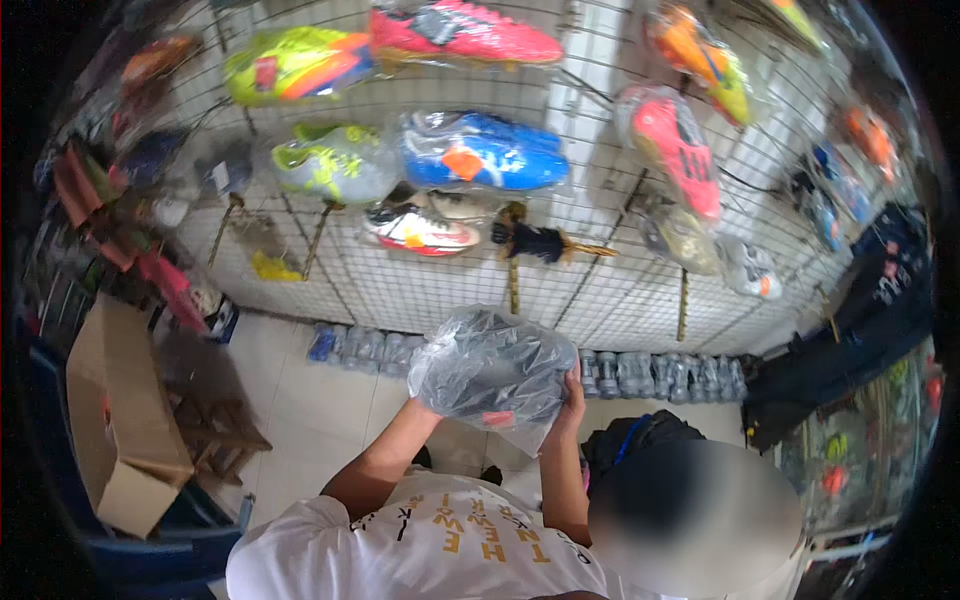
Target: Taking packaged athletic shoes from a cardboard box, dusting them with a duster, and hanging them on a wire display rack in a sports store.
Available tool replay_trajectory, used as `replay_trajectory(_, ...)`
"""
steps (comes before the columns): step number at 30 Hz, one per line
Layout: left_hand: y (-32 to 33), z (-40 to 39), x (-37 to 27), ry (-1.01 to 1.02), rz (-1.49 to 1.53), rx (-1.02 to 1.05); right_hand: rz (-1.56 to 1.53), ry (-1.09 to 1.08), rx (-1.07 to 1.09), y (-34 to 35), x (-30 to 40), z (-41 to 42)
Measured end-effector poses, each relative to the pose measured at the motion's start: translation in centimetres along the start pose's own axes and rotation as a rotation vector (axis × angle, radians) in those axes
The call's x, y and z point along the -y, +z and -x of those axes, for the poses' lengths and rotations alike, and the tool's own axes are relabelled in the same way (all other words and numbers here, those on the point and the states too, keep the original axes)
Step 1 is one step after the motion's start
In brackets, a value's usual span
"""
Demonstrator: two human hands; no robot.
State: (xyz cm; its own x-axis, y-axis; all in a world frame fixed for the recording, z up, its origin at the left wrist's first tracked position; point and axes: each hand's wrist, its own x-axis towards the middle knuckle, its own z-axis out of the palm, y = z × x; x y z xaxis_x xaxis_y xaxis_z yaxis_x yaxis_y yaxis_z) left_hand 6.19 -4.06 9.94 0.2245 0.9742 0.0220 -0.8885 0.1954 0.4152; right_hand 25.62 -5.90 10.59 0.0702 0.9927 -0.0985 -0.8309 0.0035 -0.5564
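Observation:
Both of my hands hold up a clear plastic bag in front of my white T-shirt. Inside it is something dark, its shape blurred by the creased, shiny film. A small orange-red patch shows low on the bag. My left hand supports the bag's lower left side, with its fingers hidden behind or under the plastic. At the right edge my right hand grips the bag, fingers on the side.
Ahead is a wire grid wall hung with bagged sports shoes, including a blue pair. Dumbbells line its foot. An open cardboard box stands left by a wooden stool. Another person's head is close at lower right.

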Motion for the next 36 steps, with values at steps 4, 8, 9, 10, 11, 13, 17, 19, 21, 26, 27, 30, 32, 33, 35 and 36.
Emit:
replay_trajectory(4,-0.2,1.9,-3.8,0.022,0.011,0.069,0.031,0.112,0.066,1.9,-2.8,-0.3)
replay_trajectory(8,-2.6,3.6,-8.4,-0.023,0.082,-0.046,0.040,0.202,0.064,4.6,-8.2,-0.9)
replay_trajectory(9,-3.6,4.0,-9.7,0.023,0.177,-0.041,0.072,0.217,0.052,5.4,-9.9,-1.1)
replay_trajectory(10,-4.8,4.8,-11.1,0.032,0.172,-0.043,0.068,0.223,0.059,6.1,-11.8,-1.2)
replay_trajectory(11,-6.2,5.7,-12.6,0.090,0.211,-0.144,0.082,0.245,0.025,6.6,-13.9,-1.1)
replay_trajectory(13,-8.9,7.3,-16.4,0.148,0.247,-0.236,0.093,0.260,-0.004,7.5,-18.4,-1.1)
replay_trajectory(17,-18.7,8.4,-25.3,0.216,0.057,-0.305,0.112,0.335,0.136,11.1,-28.4,-1.3)
replay_trajectory(19,-19.6,7.2,-28.6,0.373,-0.560,-0.275,0.176,0.424,0.037,13.3,-32.4,-1.3)
replay_trajectory(21,-20.1,9.1,-32.9,0.152,0.042,-0.255,0.316,0.407,-0.131,16.6,-35.5,-1.2)
replay_trajectory(26,-22.1,9.5,-41.3,0.074,-0.113,-0.409,0.386,0.395,-0.032,22.1,-40.6,-2.5)
replay_trajectory(27,-22.4,9.2,-42.8,0.020,-0.104,-0.395,0.391,0.392,-0.032,22.9,-41.3,-3.3)
replay_trajectory(30,-24.3,6.9,-47.9,0.027,-0.139,-0.404,0.336,0.305,0.025,27.6,-43.3,-5.9)
replay_trajectory(32,-22.3,4.4,-51.7,0.019,-0.256,-0.399,0.265,0.299,0.069,29.9,-44.5,-9.1)
replay_trajectory(33,-21.3,3.2,-53.4,0.076,-0.355,-0.396,0.199,0.305,0.127,31.0,-45.2,-10.9)
replay_trajectory(35,-23.1,0.1,-56.8,0.151,-0.410,-0.407,0.106,0.337,0.141,32.5,-48.2,-14.6)
replay_trajectory(36,-23.3,-1.7,-58.1,0.141,-0.418,-0.405,0.098,0.331,0.134,33.2,-49.1,-16.4)
